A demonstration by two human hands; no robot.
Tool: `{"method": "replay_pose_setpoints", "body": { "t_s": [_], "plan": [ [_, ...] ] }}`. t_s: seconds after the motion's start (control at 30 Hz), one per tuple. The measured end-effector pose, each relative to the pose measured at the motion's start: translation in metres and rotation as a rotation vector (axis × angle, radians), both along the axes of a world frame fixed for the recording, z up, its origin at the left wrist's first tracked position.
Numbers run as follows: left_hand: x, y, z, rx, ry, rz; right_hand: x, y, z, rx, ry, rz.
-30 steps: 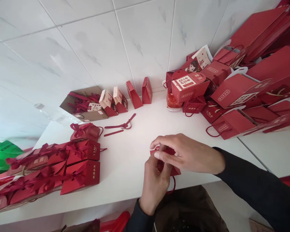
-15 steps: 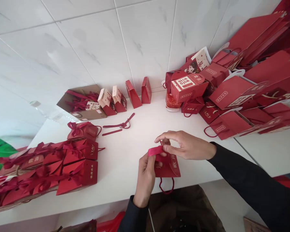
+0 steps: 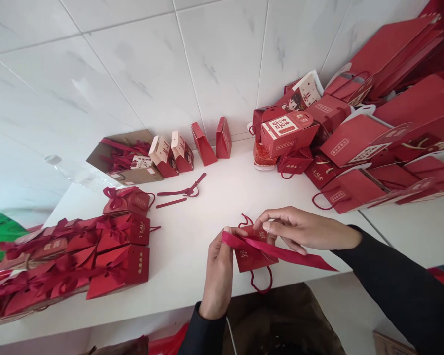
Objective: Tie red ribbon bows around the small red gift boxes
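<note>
A small red gift bag [image 3: 252,249] with gold print and cord handles sits at the near edge of the white counter [image 3: 207,222]. My left hand [image 3: 218,268] is closed on the bag's left side and on one end of a red ribbon [image 3: 281,252]. The ribbon runs across the bag's front and trails out to the right past the counter edge. My right hand [image 3: 303,229] hovers over the bag's top, thumb and forefinger pinched at the ribbon and the bag's upper edge.
Finished red bags tied with ribbon bows [image 3: 96,246] lie in rows at the left. A cardboard box of ribbons [image 3: 124,158] and small boxes [image 3: 173,153] stand at the tiled wall. Loose ribbons [image 3: 183,191] lie mid-counter. A heap of red bags and boxes [image 3: 355,133] fills the right.
The ribbon, first bunched between my hands at the bag's top, has been drawn out long to the right across the bag. My right hand has shifted right.
</note>
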State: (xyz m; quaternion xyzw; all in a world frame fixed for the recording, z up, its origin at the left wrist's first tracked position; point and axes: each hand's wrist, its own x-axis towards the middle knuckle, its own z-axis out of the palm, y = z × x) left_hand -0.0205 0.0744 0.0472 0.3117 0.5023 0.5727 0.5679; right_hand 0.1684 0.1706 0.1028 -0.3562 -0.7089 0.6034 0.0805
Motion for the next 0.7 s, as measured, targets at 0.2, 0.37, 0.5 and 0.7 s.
{"method": "replay_pose_setpoints", "body": {
  "t_s": [0.2, 0.37, 0.5, 0.7],
  "plan": [
    [0.004, 0.0, 0.002, -0.006, -0.061, -0.01, -0.011, -0.015, -0.007, 0.133, -0.013, -0.093],
    [-0.001, -0.001, -0.001, 0.033, 0.025, -0.061, -0.018, -0.019, -0.015, 0.17, -0.012, -0.111],
    [-0.003, 0.0, -0.001, 0.085, 0.157, -0.049, -0.018, -0.02, -0.018, 0.225, -0.016, -0.159],
    [0.003, 0.0, -0.007, 0.277, 0.482, 0.093, -0.018, -0.021, -0.02, 0.19, 0.021, -0.113]
  ]
}}
